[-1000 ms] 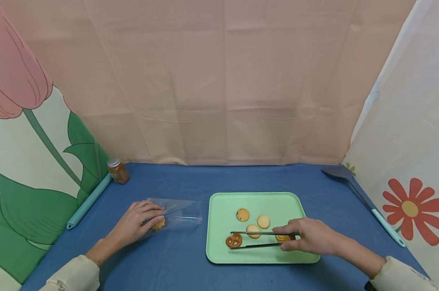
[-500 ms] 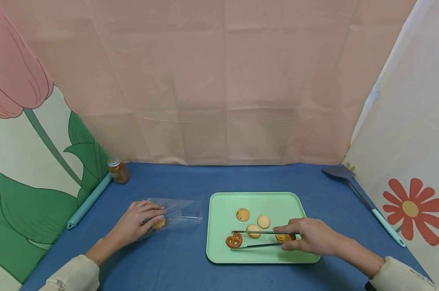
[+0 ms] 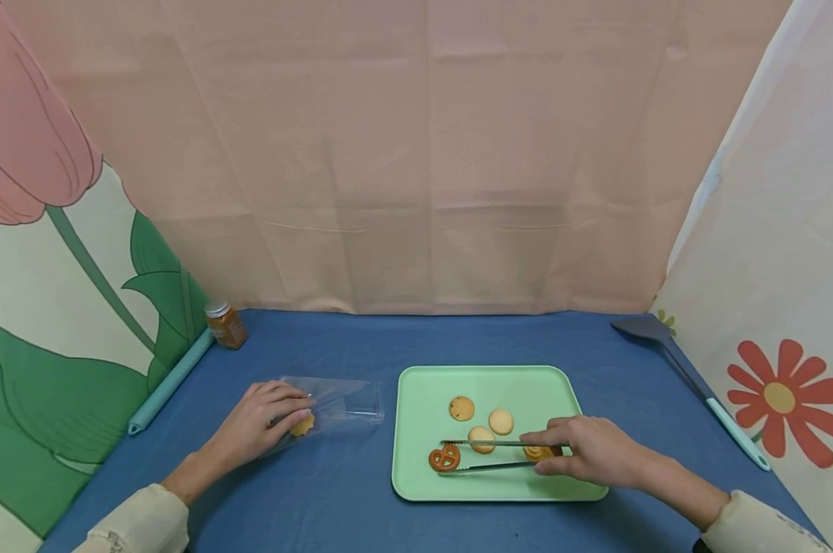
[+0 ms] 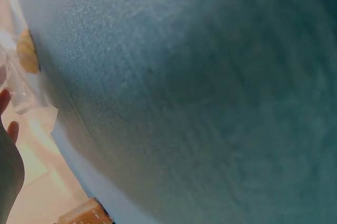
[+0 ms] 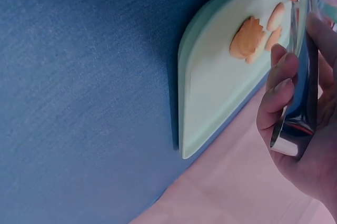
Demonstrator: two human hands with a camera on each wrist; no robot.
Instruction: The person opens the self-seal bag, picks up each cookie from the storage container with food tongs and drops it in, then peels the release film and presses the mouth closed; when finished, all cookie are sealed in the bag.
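In the head view my left hand [image 3: 267,415] holds a clear plastic bag [image 3: 350,395] on the blue cloth, its thumb beside a yellowish cookie [image 3: 302,425] seen in the bag. My right hand [image 3: 589,449] grips metal tongs [image 3: 492,466] above the green tray [image 3: 430,384]. The tips of the tongs stand apart, one on each side of a brown pretzel [image 3: 444,458] at the tray's left. Beneath the tongs and fingers lies a swirled golden cookie [image 3: 537,453], partly hidden. The right wrist view shows the fingers wrapped round the tongs [image 5: 303,92].
Three round cookies, among them a speckled cookie [image 3: 461,408], lie on the tray behind the tongs. A brown jar [image 3: 226,326] and a teal roll [image 3: 170,384] are at the left edge. At the right edge rests a spatula [image 3: 685,376] with a pale teal handle.
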